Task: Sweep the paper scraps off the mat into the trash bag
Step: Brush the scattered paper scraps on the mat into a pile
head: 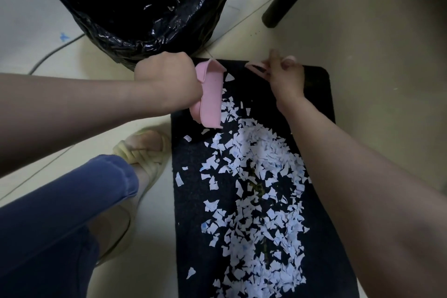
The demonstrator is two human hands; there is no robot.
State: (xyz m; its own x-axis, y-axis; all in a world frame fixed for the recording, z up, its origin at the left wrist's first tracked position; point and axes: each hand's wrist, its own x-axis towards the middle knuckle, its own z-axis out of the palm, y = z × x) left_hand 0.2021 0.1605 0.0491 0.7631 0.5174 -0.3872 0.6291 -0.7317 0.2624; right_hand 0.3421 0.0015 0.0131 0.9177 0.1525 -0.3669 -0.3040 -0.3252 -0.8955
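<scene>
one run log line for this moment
left hand grips pink dustpan | right hand pinches pink tool | paper scraps spread over mat | trash bag open beyond mat

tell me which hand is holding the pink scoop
The left hand, the one nearer the trash bag, grips the pink scoop; the right hand pinches only a thin pink piece.
</scene>
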